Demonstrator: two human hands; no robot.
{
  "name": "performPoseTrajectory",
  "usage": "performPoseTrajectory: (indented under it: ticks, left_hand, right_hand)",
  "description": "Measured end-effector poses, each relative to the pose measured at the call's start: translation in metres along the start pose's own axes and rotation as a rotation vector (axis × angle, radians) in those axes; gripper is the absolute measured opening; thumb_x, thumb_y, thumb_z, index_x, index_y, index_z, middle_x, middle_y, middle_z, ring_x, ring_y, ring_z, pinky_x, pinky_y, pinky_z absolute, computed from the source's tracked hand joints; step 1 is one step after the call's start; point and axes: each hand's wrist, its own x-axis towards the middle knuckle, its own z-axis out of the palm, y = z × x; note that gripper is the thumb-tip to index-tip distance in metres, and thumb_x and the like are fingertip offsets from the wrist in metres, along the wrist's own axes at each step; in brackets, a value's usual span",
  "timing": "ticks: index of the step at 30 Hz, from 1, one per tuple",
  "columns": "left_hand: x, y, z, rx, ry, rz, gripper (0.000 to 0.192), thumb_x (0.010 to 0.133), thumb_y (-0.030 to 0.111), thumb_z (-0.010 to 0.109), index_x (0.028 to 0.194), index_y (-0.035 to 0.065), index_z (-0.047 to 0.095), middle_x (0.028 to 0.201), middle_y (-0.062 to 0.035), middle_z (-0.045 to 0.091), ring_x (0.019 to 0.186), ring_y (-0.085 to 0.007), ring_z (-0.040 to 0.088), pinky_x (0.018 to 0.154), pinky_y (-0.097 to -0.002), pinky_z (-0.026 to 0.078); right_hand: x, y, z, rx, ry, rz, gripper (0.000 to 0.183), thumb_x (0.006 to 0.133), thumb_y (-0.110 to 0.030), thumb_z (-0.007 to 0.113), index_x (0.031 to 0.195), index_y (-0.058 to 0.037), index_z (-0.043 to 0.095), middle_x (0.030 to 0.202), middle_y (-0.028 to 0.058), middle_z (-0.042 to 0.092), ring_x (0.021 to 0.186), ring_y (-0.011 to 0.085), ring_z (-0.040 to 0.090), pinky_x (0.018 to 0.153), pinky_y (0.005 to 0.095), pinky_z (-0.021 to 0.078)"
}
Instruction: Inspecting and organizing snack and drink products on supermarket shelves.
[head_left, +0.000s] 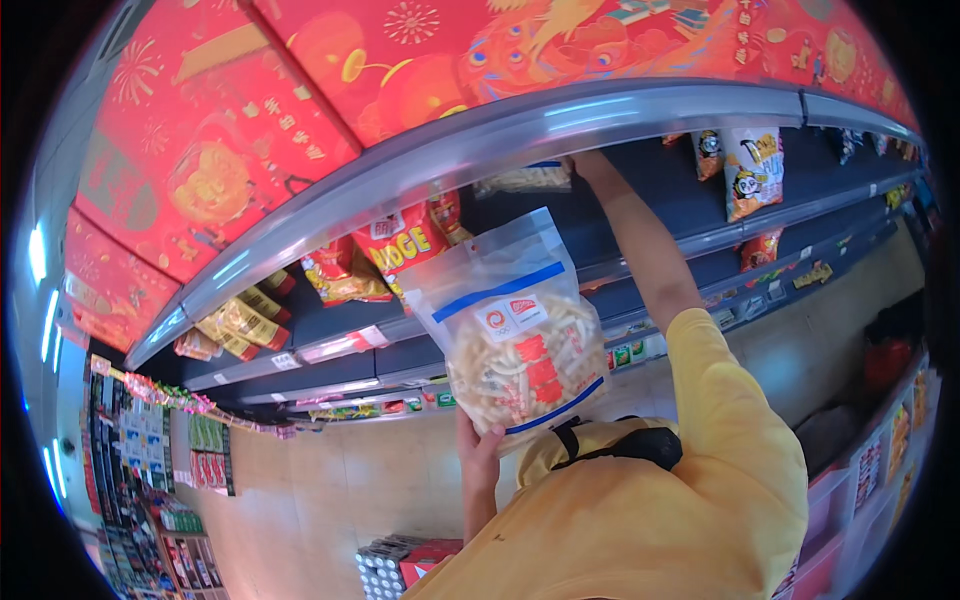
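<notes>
A large clear plastic bag of pale, stick-shaped puffed snacks (525, 352), with blue strips and red printing, is upright in front of my chest. My left hand (482, 448) grips its lower corner, thumb on the front. My right arm stretches up into the top open shelf (637, 217). There my right hand (585, 163) is partly hidden by the metal shelf edge. It is at the right end of a similar clear bag (525, 178) lying on the shelf. Its fingers are too hidden to show whether they hold that bag.
Red and yellow snack bags (390, 244) and gold packets (244, 322) stand left on the shelf. Farther right hangs a white panda-printed snack bag (754, 176). The metal shelf edge (480, 142) curves overhead. Stacked cans (382, 570) are on the floor behind my left arm.
</notes>
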Motion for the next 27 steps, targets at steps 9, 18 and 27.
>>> performPoseTrajectory:
  ticks: [9, 18, 27]
  left_hand:
    - [0.031, -0.001, 0.024, -0.020, -0.050, 0.034, 0.067, 0.072, 0.012, 0.060, 0.130, -0.0016, 0.030, 0.125, -0.0107, 0.042, 0.114, -0.0195, 0.041, 0.098, -0.0310, 0.030]
    - [0.052, -0.002, 0.048, -0.183, -0.072, 0.057, 0.056, 0.077, 0.008, 0.054, 0.128, 0.0001, 0.032, 0.124, -0.0101, 0.043, 0.115, -0.0191, 0.041, 0.098, -0.0314, 0.029]
    - [0.076, -0.009, 0.061, -0.204, -0.214, 0.054, 0.055, 0.084, 0.012, 0.048, 0.132, 0.0012, 0.025, 0.127, -0.0142, 0.041, 0.116, -0.0259, 0.044, 0.096, -0.0402, 0.037]
  right_hand:
    - [-0.030, -0.017, -0.075, 0.025, 0.023, 0.040, 0.049, 0.072, -0.033, 0.065, 0.106, 0.0006, 0.056, 0.104, 0.0239, 0.058, 0.104, 0.0338, 0.054, 0.086, 0.0366, 0.0415]
    - [-0.077, -0.041, -0.193, 0.324, 0.213, -0.061, 0.019, 0.082, -0.015, 0.057, 0.086, 0.0028, 0.055, 0.067, 0.0050, 0.056, 0.061, 0.0102, 0.050, 0.059, 0.0260, 0.0409]
    - [-0.112, -0.067, -0.293, 0.375, 0.222, -0.115, 0.015, 0.084, -0.010, 0.056, 0.090, 0.0029, 0.055, 0.073, 0.0009, 0.055, 0.064, 0.0047, 0.045, 0.057, 0.0199, 0.0355]
